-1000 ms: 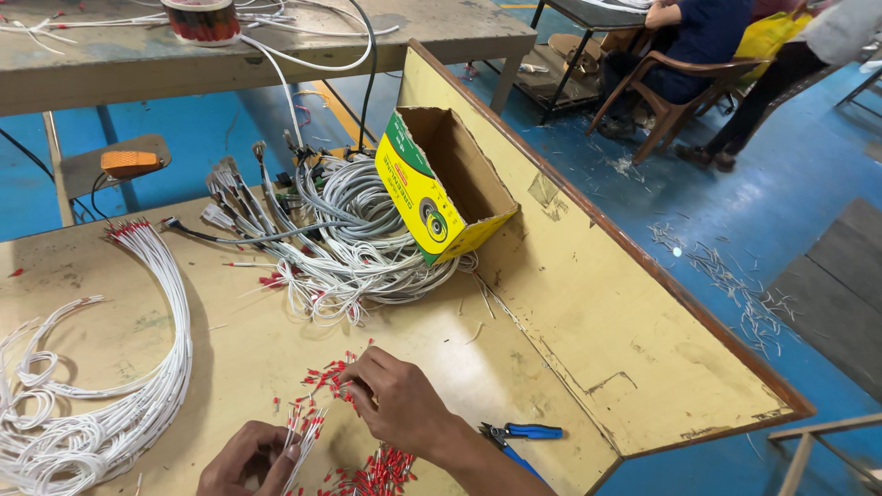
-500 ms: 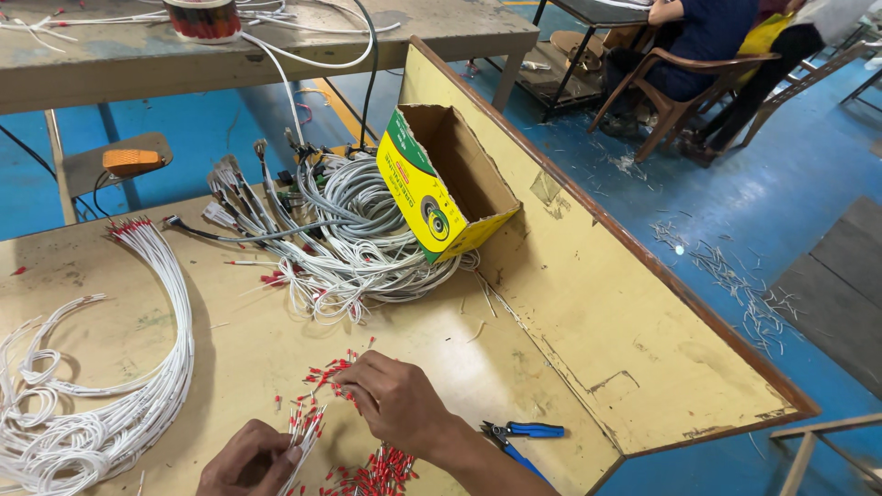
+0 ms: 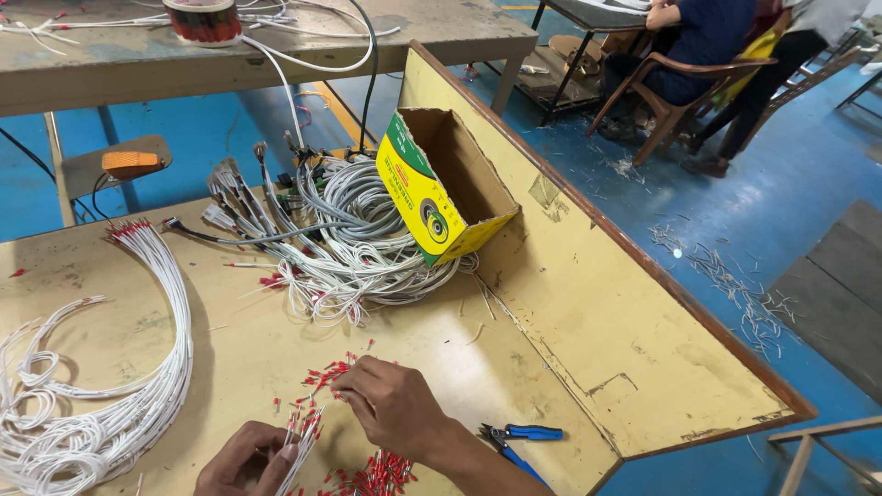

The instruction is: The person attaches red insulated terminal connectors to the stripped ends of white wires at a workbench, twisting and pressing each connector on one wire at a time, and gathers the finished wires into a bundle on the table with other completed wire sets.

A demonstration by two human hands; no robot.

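Note:
My left hand [image 3: 246, 459] at the bottom edge grips a thin bunch of white wires [image 3: 301, 439] whose ends carry small red sleeves. My right hand [image 3: 393, 406] lies just to its right, fingers pinched at the wire tips and over a scatter of red ferrules [image 3: 323, 377] on the yellowish table [image 3: 588, 331]. More red ferrules [image 3: 381, 476] are heaped under my right wrist. Whether a ferrule sits between my right fingers is hidden.
A blue-handled plier [image 3: 519, 435] lies by my right forearm. A long bundle of white wires [image 3: 138, 367] curves along the left. A tangle of grey cable harnesses [image 3: 340, 239] and an open yellow-green carton [image 3: 441, 188] lie further back. Seated people [image 3: 707, 46] are at the far right.
My right hand has shifted slightly left toward the wire tips held by my left hand. The rest of the table looks the same.

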